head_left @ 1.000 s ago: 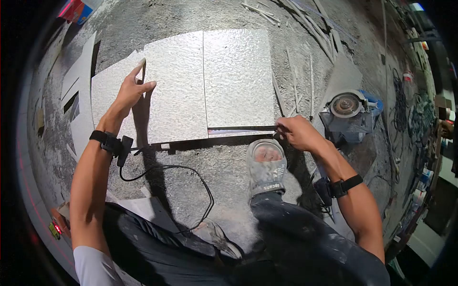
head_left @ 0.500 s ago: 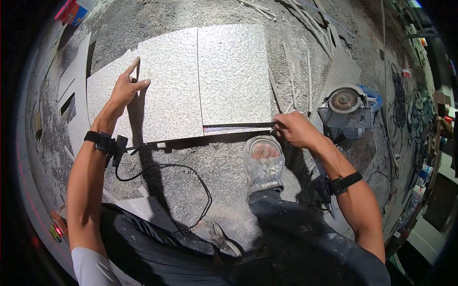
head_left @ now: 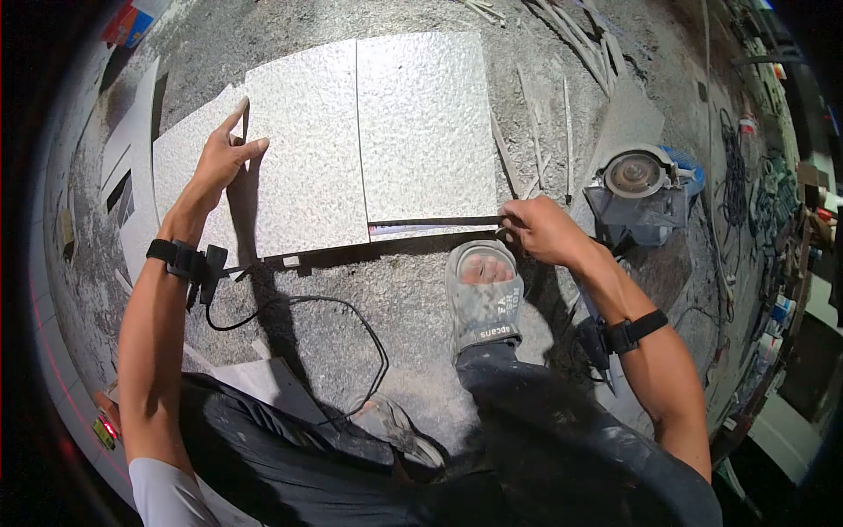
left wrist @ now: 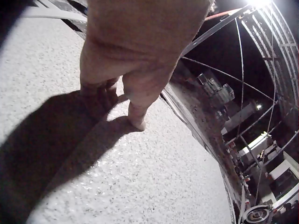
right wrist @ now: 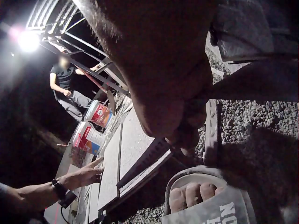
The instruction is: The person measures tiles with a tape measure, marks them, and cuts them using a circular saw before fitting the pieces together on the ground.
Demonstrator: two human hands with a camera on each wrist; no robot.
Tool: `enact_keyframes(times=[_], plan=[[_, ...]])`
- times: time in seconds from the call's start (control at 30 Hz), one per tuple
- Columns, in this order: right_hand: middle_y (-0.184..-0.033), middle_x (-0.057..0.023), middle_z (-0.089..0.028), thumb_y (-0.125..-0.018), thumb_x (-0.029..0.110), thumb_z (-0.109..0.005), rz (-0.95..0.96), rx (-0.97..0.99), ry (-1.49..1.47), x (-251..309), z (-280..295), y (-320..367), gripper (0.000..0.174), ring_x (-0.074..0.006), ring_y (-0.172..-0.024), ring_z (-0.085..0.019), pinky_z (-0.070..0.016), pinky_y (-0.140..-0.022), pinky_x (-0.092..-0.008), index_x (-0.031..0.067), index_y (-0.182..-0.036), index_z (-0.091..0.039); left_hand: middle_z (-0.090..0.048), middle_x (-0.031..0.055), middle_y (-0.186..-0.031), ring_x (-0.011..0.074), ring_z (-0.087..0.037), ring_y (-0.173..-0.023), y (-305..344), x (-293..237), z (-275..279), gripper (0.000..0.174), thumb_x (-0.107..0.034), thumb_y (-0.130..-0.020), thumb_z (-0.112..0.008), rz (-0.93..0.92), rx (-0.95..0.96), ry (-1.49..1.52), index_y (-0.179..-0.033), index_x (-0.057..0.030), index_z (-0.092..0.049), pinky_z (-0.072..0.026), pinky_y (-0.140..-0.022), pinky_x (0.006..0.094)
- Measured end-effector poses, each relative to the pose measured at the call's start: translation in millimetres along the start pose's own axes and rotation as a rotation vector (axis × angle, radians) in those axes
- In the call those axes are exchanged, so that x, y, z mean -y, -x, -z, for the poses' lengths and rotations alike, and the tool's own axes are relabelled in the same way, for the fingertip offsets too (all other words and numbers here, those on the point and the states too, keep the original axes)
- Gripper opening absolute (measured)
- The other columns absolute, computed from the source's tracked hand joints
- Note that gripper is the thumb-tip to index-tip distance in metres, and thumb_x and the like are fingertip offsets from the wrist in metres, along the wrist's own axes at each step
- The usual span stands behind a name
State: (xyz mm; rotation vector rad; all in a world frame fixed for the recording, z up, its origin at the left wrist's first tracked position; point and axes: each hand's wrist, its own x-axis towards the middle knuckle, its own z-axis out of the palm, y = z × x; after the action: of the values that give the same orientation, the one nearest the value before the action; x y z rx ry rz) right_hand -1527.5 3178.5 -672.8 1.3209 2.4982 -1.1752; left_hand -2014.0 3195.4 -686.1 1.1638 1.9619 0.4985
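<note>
Two large speckled grey tiles lie side by side on the rough floor, the left tile [head_left: 303, 149] and the right tile [head_left: 426, 123]. My left hand [head_left: 226, 151] lies on the left tile's far left part with fingers spread and straight; in the left wrist view its fingertips [left wrist: 137, 122] press the tile face [left wrist: 149, 177]. My right hand [head_left: 520, 225] pinches the end of a thin dark strip [head_left: 435, 222] running along the right tile's near edge. In the right wrist view the right hand [right wrist: 180, 126] sits at the strip's [right wrist: 140, 164] end, above my sandalled foot [right wrist: 205, 200].
An angle grinder [head_left: 639, 189] sits just right of my right hand. My sandalled foot [head_left: 481, 299] stands below the strip. Thin offcuts [head_left: 536, 114] lie beyond the tiles, and a cable [head_left: 351, 325] loops near my knees. A person [right wrist: 65, 88] and buckets [right wrist: 93, 126] are far off.
Both hands keep their places on the tile and the strip. The whole scene has shifted slightly up and left in the head view.
</note>
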Motion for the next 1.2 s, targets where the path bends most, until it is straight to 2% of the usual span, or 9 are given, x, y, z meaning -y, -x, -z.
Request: enact_keyframes(times=[0.17,0.5,0.57,0.83,1.07,1.13,1.2], plan=[[-0.076,-0.0241,-0.061,-0.091,0.011,-0.062,-0.028,0.023,-0.026,2,1,0,0.01,-0.0435,-0.069,-0.059,-0.047,-0.062,-0.0447,0.0002,-0.091,-0.062,-0.069,0.0178,-0.096,0.026,-0.068,-0.088,-2,4,0,0.087,-0.028,-0.084,-0.081,-0.03,-0.035,-0.041,-0.157,-0.0235,-0.035,-0.0532,-0.08,0.0446],[-0.079,-0.0251,-0.062,-0.092,0.01,-0.062,-0.02,0.015,-0.001,0,-1,0,0.01,-0.0449,-0.072,-0.06,-0.0473,-0.063,-0.0449,-0.0004,-0.093,-0.063,-0.07,0.02,-0.1,0.0258,-0.068,-0.089,2,-5,2,0.086,-0.028,-0.085,-0.08,0.02,0.011,-0.014,-0.157,-0.023,-0.036,-0.0535,-0.08,0.0441],[-0.079,-0.0254,-0.062,-0.092,0.01,-0.062,-0.024,0.017,-0.005,0,-1,0,0.011,-0.0452,-0.072,-0.059,-0.0472,-0.063,-0.0451,-0.0004,-0.094,-0.063,-0.068,0.0198,-0.102,0.0271,-0.067,-0.095,3,-6,2,0.085,-0.026,-0.086,-0.077,0.022,0.027,-0.019,-0.158,-0.022,-0.033,-0.0515,-0.085,0.0459],[-0.077,-0.0215,-0.065,-0.094,0.009,-0.06,-0.036,0.044,0.002,-1,-2,-1,0.011,-0.0386,-0.069,-0.063,-0.0481,-0.063,-0.0428,-0.0011,-0.095,-0.064,-0.067,0.0231,-0.107,0.0281,-0.067,-0.095,2,-3,2,0.085,-0.028,-0.085,-0.078,0.011,0.013,-0.015,-0.158,-0.0224,-0.033,-0.0519,-0.086,0.0481],[-0.075,-0.0202,-0.065,-0.095,0.009,-0.059,-0.065,0.05,-0.044,6,0,0,0.011,-0.0372,-0.067,-0.063,-0.0483,-0.063,-0.0428,-0.001,-0.094,-0.064,-0.067,0.025,-0.109,0.0316,-0.067,-0.101,1,-2,2,0.086,-0.029,-0.085,-0.079,0.021,0.023,-0.024,-0.158,-0.0232,-0.034,-0.0514,-0.092,0.051],[-0.082,-0.0255,-0.063,-0.091,0.018,-0.062,-0.087,0.033,-0.062,7,0,0,0.019,-0.0469,-0.081,-0.062,-0.0476,-0.069,-0.0522,0.0002,-0.087,-0.063,-0.067,0.0247,-0.109,0.0316,-0.067,-0.102,1,-1,1,0.086,-0.029,-0.085,-0.079,0.017,0.008,-0.025,-0.158,-0.0229,-0.034,-0.051,-0.093,0.0519],[-0.082,-0.0255,-0.063,-0.091,0.018,-0.062,-0.087,0.034,-0.046,7,0,0,0.019,-0.0469,-0.081,-0.062,-0.0476,-0.069,-0.0522,0.0003,-0.087,-0.063,-0.067,0.0245,-0.109,0.0317,-0.067,-0.103,1,-1,1,0.086,-0.029,-0.085,-0.079,0.014,-0.007,-0.027,-0.158,-0.0226,-0.033,-0.0506,-0.093,0.0529]])
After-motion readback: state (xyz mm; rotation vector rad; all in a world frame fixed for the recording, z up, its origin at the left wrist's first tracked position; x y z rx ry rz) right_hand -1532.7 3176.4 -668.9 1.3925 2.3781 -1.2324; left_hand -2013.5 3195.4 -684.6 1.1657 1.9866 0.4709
